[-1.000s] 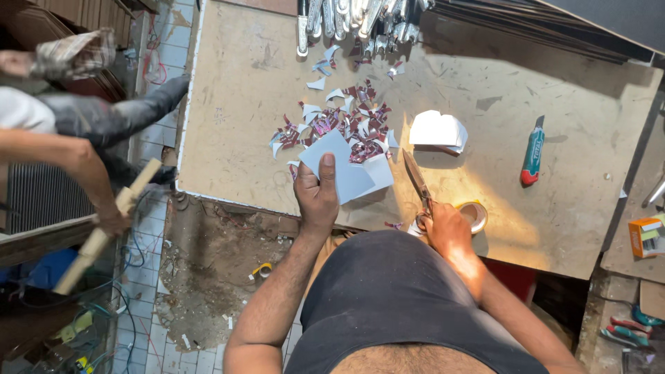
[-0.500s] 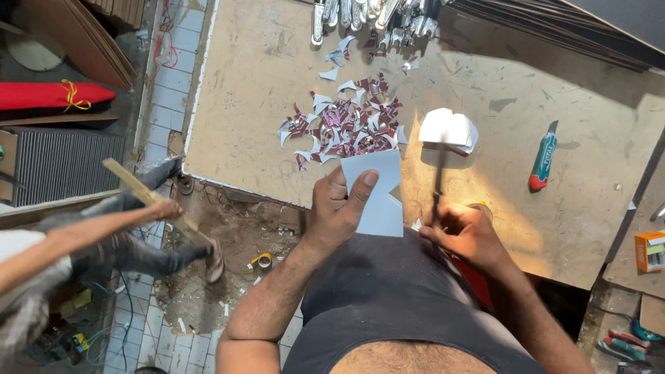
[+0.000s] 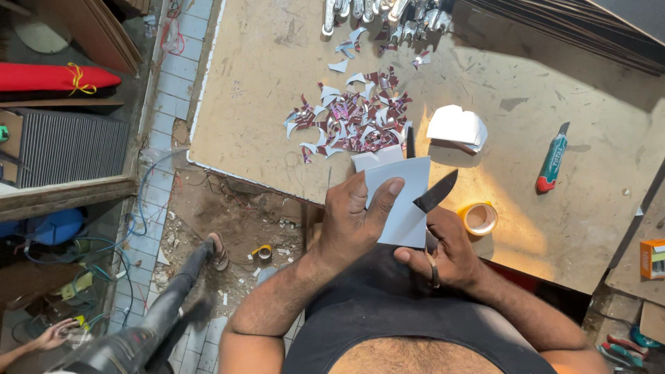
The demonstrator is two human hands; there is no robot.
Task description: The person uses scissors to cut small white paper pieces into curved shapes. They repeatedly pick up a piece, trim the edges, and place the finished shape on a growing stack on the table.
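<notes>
My left hand (image 3: 353, 221) pinches a stack of pale blue-white card sheets (image 3: 405, 208), thumb lying across its face, raised over the near edge of the wooden worktable (image 3: 263, 97). My right hand (image 3: 443, 253) grips dark scissors (image 3: 433, 194) with fingers through the handle loops. The blades are spread around the sheets' right edge. Just beyond the sheets lies a heap of red and white paper offcuts (image 3: 353, 118).
A small stack of white cut pieces (image 3: 457, 127) lies to the right of the scraps. A tape roll (image 3: 479, 218) and a green-handled utility knife (image 3: 552, 163) rest further right. Metal tools (image 3: 377, 12) line the far edge. Another person's leg (image 3: 173, 305) and hand (image 3: 52, 336) show at lower left.
Both hands have pulled the sheets nearer to my body and lifted them off the table. The scissor blades now stand apart at the sheets' edge. The other person has shifted toward the lower left.
</notes>
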